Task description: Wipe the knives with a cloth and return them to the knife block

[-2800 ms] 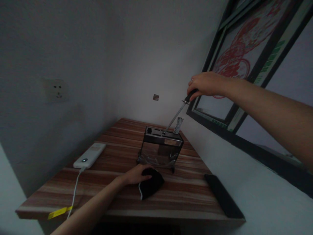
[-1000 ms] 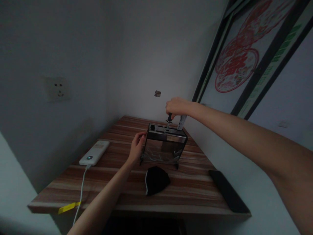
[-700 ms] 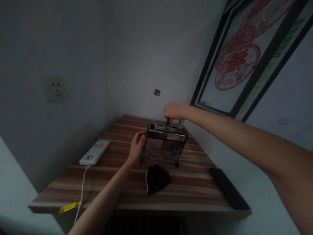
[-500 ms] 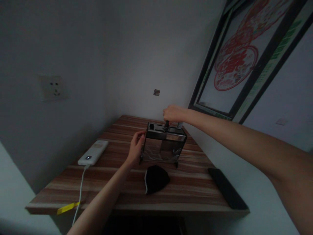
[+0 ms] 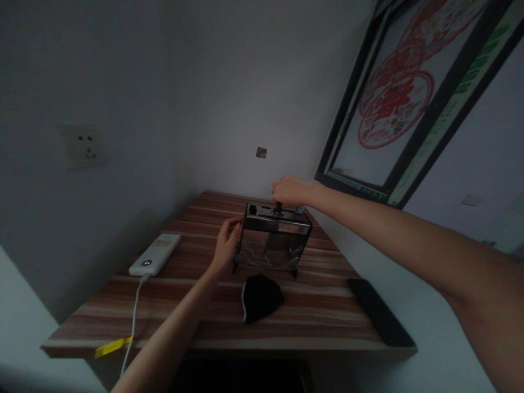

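A metal knife holder (image 5: 273, 240) with a slotted top and a clear front stands at the back of the wooden table (image 5: 196, 305). My right hand (image 5: 289, 190) is closed over the black handle (image 5: 279, 207) of a thin sharpening rod sunk into a top slot. My left hand (image 5: 226, 245) grips the holder's left side, fingers curled round its edge. A black cloth (image 5: 260, 297) lies on the table just in front of the holder, touching neither hand.
A white power bank (image 5: 154, 255) with a white cable (image 5: 131, 327) lies at the left. A dark flat slab (image 5: 380, 319) rests at the table's right edge. A wall socket (image 5: 84, 144) is at left; a framed red picture (image 5: 399, 90) hangs at right.
My right hand pushed the rod down into the holder until only the handle shows. My left hand left the black cloth and took hold of the holder's left side.
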{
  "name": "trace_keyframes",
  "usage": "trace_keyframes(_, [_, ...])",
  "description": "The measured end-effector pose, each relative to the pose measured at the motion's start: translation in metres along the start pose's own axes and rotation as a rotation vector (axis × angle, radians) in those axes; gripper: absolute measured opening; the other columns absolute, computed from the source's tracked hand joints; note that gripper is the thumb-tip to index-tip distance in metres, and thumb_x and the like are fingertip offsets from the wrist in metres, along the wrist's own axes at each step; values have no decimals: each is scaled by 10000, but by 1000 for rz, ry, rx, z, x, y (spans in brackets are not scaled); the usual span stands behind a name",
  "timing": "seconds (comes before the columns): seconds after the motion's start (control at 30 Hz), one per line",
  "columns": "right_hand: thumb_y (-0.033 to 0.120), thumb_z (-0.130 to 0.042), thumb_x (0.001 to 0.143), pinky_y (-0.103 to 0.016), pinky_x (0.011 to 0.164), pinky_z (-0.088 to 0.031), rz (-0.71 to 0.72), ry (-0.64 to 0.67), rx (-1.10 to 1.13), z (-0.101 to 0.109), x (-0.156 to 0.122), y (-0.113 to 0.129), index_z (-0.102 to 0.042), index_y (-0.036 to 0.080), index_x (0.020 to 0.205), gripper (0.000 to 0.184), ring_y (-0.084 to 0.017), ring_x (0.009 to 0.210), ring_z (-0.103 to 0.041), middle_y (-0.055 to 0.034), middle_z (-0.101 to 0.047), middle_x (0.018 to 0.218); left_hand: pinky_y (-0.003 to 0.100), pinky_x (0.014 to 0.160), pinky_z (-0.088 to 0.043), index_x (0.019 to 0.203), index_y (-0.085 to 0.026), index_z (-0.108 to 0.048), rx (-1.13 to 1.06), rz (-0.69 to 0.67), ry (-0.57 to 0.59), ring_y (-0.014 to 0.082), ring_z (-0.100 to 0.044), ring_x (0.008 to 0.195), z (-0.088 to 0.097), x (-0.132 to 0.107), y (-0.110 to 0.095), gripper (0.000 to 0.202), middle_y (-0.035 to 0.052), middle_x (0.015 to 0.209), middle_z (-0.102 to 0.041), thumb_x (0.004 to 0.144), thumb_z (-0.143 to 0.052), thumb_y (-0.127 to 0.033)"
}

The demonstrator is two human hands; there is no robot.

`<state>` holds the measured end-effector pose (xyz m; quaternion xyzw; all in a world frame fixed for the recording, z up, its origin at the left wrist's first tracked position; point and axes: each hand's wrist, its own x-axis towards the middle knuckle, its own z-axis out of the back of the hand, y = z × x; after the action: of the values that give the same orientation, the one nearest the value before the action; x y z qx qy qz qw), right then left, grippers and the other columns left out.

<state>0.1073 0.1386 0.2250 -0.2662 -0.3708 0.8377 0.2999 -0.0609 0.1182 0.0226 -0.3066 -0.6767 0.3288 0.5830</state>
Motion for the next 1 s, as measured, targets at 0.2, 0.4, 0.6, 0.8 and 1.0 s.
trace_keyframes(0.2, [209,-616,798,-332,648,-427,-8,-12,6,-4,-1,1,-704,122,869,143,-253,843,-649,-144,-702,887,296,827,-453,986,-189,-564,-10,-2,4,185,-583,936,0,0,2,230,55,992,-629,852,-475,-354])
trace_keyframes(0.4, [235,-667,770,-328,697,-417,-9,-15,6,-4,-1,2,-700,135,880,153,-237,871,-641,-129,-706,905,312,870,-439,988,-188,-564,-20,-9,6,188,-579,964,-1,1,6,236,57,1020,-618,840,-495,-358])
trace_keyframes(0.6, [295,-689,763,-306,673,-402,-17,-20,7,-2,-2,0,-686,167,936,215,-216,863,-634,-96,-708,906,320,880,-434,991,-192,-563,-5,-43,10,193,-569,982,1,1,8,223,60,1027,-610,844,-497,-346])
trace_keyframes(0.8, [347,-674,788,-293,632,-367,-1,-127,-18,4,-8,-3,-655,174,993,269,-227,884,-608,-80,-697,883,323,881,-431,1006,-192,-560,7,-62,13,190,-569,974,1,2,11,235,62,1032,-606,854,-486,-356])
trace_keyframes(1.0, [340,-545,886,-304,682,-333,-1,-380,-42,32,-39,-4,-630,170,924,194,-208,908,-538,-70,-663,887,336,899,-416,1013,-187,-565,41,-76,10,198,-560,977,3,3,10,252,63,1017,-607,864,-465,-364])
